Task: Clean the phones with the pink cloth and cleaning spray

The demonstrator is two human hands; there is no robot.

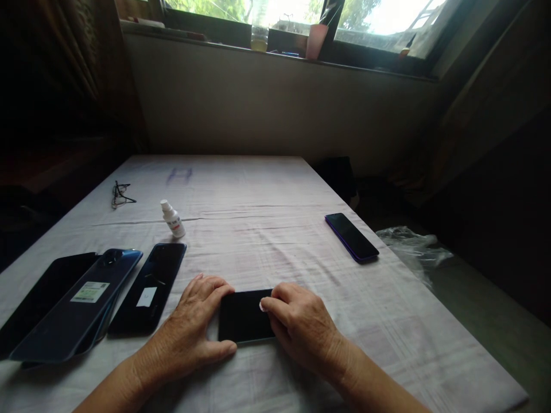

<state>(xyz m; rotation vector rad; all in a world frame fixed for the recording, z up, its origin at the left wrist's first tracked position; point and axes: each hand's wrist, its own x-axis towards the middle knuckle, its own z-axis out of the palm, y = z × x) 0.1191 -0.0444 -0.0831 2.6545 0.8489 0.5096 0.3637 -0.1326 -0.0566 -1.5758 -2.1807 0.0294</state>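
While my left hand (pixel 198 318) grips the dark phone (pixel 243 322) at 9 o'clock, I have the right hand (pixel 299 317) pinching a white wad (pixel 262 306) against it toward 3 o'clock.

The middle phone (pixel 244 318) is partly hidden (right hand (pixel 301 321) over one end).

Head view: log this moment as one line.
left hand: holds phone edges | right hand: pinches white scrap over phone | bottle: standing
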